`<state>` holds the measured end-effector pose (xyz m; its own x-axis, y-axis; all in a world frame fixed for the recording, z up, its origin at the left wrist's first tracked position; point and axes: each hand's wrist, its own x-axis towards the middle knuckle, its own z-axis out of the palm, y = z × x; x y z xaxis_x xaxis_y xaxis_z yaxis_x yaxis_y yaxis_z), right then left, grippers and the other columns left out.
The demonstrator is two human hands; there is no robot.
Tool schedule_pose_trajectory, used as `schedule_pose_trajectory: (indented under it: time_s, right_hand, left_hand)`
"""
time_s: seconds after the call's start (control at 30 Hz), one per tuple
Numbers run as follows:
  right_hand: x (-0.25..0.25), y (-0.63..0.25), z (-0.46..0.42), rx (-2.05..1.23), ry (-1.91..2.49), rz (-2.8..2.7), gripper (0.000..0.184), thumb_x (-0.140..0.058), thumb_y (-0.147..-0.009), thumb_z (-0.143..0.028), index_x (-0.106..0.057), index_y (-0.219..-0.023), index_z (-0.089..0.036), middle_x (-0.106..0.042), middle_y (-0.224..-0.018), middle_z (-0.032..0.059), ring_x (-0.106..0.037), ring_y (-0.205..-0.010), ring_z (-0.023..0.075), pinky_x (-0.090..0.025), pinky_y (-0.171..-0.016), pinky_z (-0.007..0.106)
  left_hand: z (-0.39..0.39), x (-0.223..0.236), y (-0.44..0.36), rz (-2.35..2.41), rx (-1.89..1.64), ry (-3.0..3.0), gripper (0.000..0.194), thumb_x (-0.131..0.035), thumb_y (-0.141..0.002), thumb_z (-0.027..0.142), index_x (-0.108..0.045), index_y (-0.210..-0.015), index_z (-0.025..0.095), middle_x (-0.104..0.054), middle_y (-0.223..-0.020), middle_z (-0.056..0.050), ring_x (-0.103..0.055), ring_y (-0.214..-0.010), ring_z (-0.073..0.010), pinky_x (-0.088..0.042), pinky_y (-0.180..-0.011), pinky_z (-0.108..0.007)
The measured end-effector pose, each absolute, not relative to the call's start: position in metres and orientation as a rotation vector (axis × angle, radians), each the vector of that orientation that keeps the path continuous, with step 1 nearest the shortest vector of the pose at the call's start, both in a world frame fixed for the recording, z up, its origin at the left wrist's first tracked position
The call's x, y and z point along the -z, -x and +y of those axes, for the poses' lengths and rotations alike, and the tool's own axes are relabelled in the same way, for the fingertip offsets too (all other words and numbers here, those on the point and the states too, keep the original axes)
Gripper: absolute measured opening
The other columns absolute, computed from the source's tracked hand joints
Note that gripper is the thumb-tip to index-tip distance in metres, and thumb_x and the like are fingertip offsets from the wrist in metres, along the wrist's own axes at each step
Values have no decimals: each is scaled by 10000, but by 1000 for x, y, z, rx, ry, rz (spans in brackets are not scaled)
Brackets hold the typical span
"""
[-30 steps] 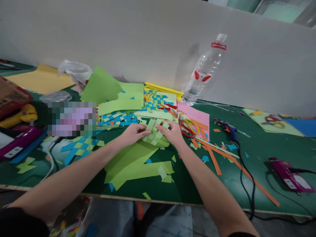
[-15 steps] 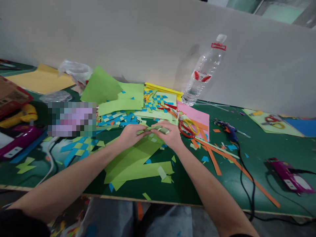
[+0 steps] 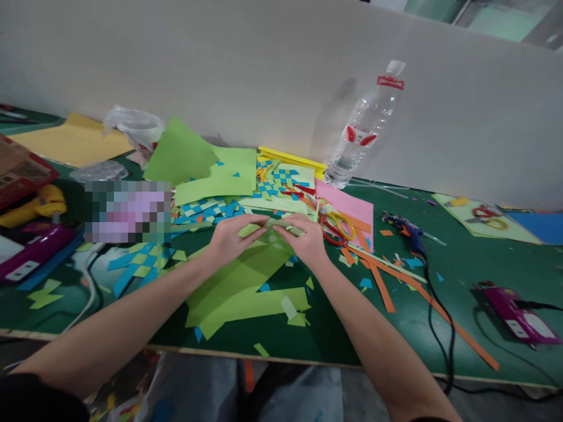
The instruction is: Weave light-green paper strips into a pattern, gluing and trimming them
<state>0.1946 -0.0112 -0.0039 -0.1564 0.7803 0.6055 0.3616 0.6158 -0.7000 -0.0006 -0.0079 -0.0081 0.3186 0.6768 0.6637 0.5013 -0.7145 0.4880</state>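
Head view: both hands meet over the middle of the dark green worktop (image 3: 328, 343), with a small light-green paper piece (image 3: 274, 226) raised between them. The left hand (image 3: 235, 237) pinches its left end between thumb and fingers, the tips near together; the right hand (image 3: 305, 237) has its thumb pressed on the near face and its other fingers behind, so the right end is pinched too. The piece seems tilted almost edge-on and is blurred, so whether it is woven, folded or simply bent cannot be told. It is above a larger bright-green paper sheet (image 3: 237, 275), just beyond which lie blue-and-green chequered paper pieces (image 3: 211, 210). Red and yellow scissor handles (image 3: 349, 221) sit just beside the right hand, untouched

As a judgement, the step in hand is shaping or adjusting the paper by fingertip, with neither hand using a tool. The next move calls for a light, even pinch at both ends, the thumbs working close together without creasing the paper where it should stay flat, and a turn towards the eye to check its edges
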Motion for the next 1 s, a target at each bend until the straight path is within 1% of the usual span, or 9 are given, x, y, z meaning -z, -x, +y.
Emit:
schedule_pose_trajectory:
  time_s: [0.17,0.5,0.7,0.87,0.93,1.0]
  right_hand:
    - [2,-195,-12,-489,998,-1754,63,-698,-785,-305,-746,-813,-275,-730,-838,12,-652,-841,193,-497,-855,370]
    - [4,-196,-11,-447,998,-1729,75,-702,-780,-320,-741,-796,-258,-725,-823,25,-652,-832,200,-503,-832,367]
    - [6,-196,-9,-442,1016,-1712,71,-703,-776,-327,-742,-788,-269,-722,-818,19,-654,-820,201,-506,-831,377]
    - [5,-196,-10,-435,1012,-1718,72,-708,-772,-323,-745,-788,-264,-729,-807,22,-658,-827,207,-502,-841,383]
    - [5,-197,-10,-444,1018,-1721,76,-705,-774,-327,-746,-790,-265,-731,-813,23,-659,-826,207,-500,-845,383]
    - [4,-197,-10,-466,1020,-1729,75,-704,-775,-332,-745,-788,-270,-733,-822,20,-658,-827,205,-501,-844,380]
  left_hand:
    - [-9,7,1,1104,-1303,-2346,225,-616,-847,347,-734,-964,195,-762,-890,-46,-711,-779,-171,-570,-740,-281]
    - [-7,10,1,1158,-1262,-2309,248,-631,-833,386,-749,-957,207,-764,-897,-44,-716,-779,-184,-574,-744,-290]
    - [-7,11,1,1153,-1280,-2303,241,-638,-827,389,-761,-907,197,-766,-872,-51,-721,-765,-193,-578,-733,-288]
    - [-6,12,1,1175,-1257,-2289,230,-642,-820,395,-764,-884,211,-766,-868,-47,-721,-766,-199,-578,-744,-300]
    - [-6,12,1,1164,-1257,-2275,234,-642,-819,395,-760,-903,211,-766,-869,-46,-719,-763,-196,-574,-751,-300]
    - [-7,12,1,1175,-1233,-2238,284,-649,-809,407,-737,-999,216,-764,-882,-43,-716,-778,-194,-565,-776,-308]
